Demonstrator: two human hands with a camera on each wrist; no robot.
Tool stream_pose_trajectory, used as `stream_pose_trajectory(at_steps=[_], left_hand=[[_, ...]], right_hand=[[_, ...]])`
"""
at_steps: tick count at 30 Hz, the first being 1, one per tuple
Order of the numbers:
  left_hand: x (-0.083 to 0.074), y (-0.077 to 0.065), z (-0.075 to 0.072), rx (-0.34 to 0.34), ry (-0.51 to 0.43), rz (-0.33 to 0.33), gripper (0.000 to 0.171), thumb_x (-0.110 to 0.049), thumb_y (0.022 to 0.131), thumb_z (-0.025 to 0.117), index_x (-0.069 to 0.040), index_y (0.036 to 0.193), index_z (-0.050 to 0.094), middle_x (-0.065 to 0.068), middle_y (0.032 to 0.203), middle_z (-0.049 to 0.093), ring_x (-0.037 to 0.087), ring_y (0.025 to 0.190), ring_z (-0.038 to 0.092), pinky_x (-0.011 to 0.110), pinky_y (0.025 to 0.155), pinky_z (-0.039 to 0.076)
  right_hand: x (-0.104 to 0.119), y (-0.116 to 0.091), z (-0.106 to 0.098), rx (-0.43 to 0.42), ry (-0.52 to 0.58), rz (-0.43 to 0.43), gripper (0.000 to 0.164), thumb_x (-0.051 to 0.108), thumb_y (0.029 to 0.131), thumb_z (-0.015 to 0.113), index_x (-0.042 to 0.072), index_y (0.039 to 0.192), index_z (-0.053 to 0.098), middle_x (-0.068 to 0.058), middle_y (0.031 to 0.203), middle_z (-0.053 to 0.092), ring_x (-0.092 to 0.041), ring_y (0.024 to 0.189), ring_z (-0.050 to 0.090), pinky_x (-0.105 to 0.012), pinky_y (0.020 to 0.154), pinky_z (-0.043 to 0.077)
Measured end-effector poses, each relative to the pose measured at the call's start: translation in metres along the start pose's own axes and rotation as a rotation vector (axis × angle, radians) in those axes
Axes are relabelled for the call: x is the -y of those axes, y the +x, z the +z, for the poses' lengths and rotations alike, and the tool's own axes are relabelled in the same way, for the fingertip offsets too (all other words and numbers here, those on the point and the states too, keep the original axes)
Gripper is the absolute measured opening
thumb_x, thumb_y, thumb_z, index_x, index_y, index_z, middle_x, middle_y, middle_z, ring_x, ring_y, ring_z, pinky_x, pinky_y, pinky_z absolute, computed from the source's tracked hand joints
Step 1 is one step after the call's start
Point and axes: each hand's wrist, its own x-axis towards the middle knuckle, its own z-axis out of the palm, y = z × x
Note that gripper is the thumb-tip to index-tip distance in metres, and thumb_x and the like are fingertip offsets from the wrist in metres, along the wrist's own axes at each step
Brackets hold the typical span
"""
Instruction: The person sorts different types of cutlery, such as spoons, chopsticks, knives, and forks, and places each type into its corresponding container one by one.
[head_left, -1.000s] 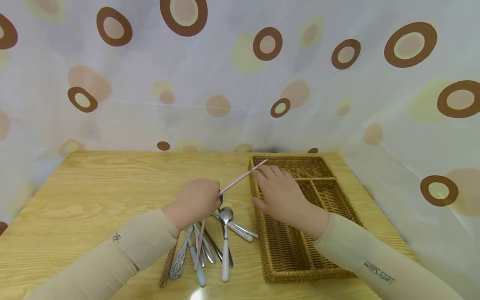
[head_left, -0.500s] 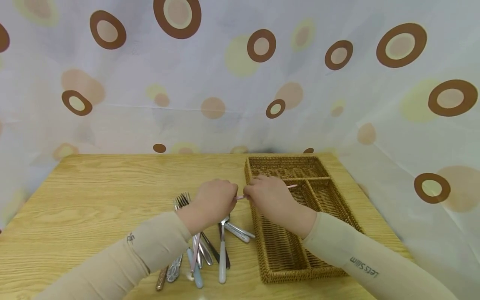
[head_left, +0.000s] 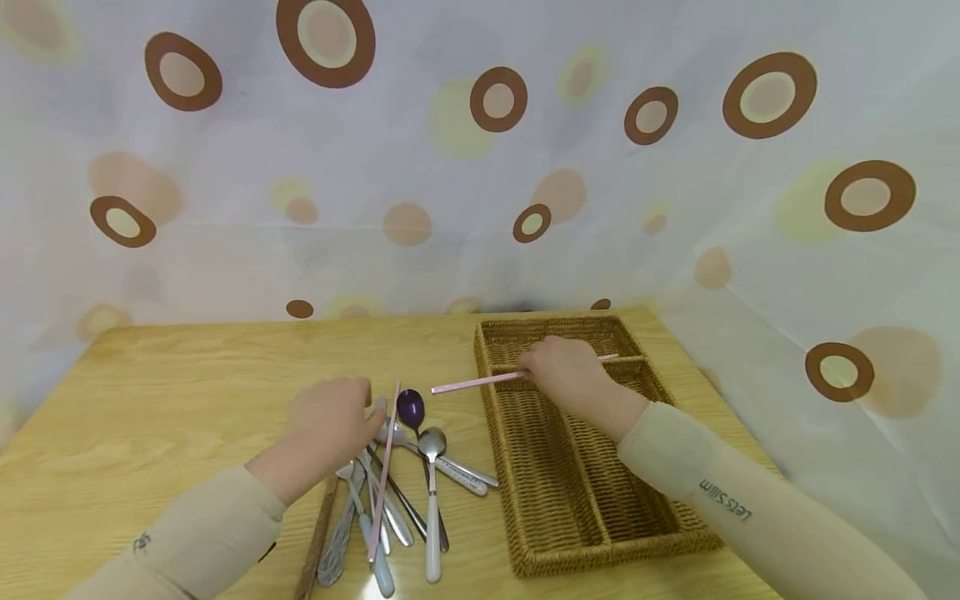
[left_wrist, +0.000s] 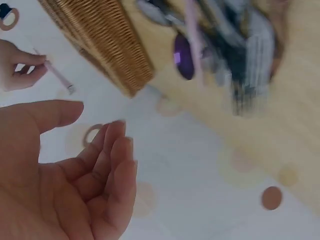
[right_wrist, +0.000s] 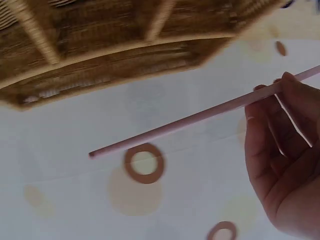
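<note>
A pink chopstick (head_left: pixel 472 384) is pinched between thumb and fingers of my right hand (head_left: pixel 570 377), raised over the wicker tray (head_left: pixel 498 462). It lies nearly level, its left end sticking out past the tray's left side. In the right wrist view the chopstick (right_wrist: pixel 175 125) narrows toward its far end. My left hand (head_left: pixel 324 429) hovers by the cutlery pile, holding nothing; the left wrist view shows its thumb (left_wrist: pixel 62 114) apart from its loosely bent fingers. A second pink chopstick (head_left: pixel 384 479) rests on the pile, beside a purple spoon (head_left: pixel 411 408) and a white-handled spoon (head_left: pixel 432 508).
Dividers split the tray into a wide back compartment (head_left: pixel 517 340) and long front ones. Also in the pile are several forks and other handles, including a light blue one (head_left: pixel 381 558) and a brown one (head_left: pixel 317 533). A patterned cloth (head_left: pixel 420 150) hangs behind the table (head_left: pixel 187 392).
The chopstick passed from my left hand to my right, which carried it rightward over the tray. My left hand let go and moved back left, uncovering the purple spoon.
</note>
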Motion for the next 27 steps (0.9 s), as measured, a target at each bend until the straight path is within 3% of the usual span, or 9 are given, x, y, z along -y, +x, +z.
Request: stream_pose_trajectory(at_steps=[6,16,21,27], left_hand=[[0.022,-0.018,0.037,0.068,0.018,-0.011,0.035,-0.028,0.085,0.062,-0.013,0.059,0.044,-0.003,0.051,0.042,0.010,0.046,0.039,0.024,0.040,0.029],[0.020,-0.028,0.076,0.109,-0.034,-0.030,0.036,-0.027,0.081,0.066,-0.012,0.056,0.046,-0.001,0.052,0.047,0.011,0.046,0.043,0.027,0.040,0.033],[0.018,-0.028,0.085,0.099,-0.006,-0.016,0.036,-0.029,0.080,0.066,-0.012,0.056,0.046,0.000,0.053,0.047,0.012,0.047,0.043,0.029,0.041,0.037],[0.014,-0.025,0.086,0.115,-0.002,-0.012,0.037,-0.030,0.082,0.065,-0.012,0.057,0.046,0.000,0.055,0.048,0.012,0.049,0.044,0.029,0.042,0.038]], right_hand=[[-0.033,0.010,0.018,0.041,0.094,0.037,0.006,0.019,0.086,0.065,0.016,0.087,0.070,0.002,0.077,0.066,-0.015,0.068,0.060,-0.030,0.059,0.051],[-0.066,0.036,0.052,0.180,0.156,0.106,0.010,0.015,0.089,0.062,0.014,0.093,0.071,-0.002,0.087,0.070,-0.016,0.070,0.064,-0.032,0.060,0.052],[-0.078,0.045,0.067,0.257,0.175,0.146,0.013,0.017,0.090,0.061,0.012,0.097,0.071,-0.004,0.090,0.070,-0.018,0.074,0.064,-0.035,0.064,0.052],[-0.095,0.046,0.081,0.281,0.195,0.191,0.013,0.016,0.090,0.061,0.011,0.095,0.071,-0.006,0.089,0.069,-0.019,0.074,0.063,-0.038,0.068,0.053]])
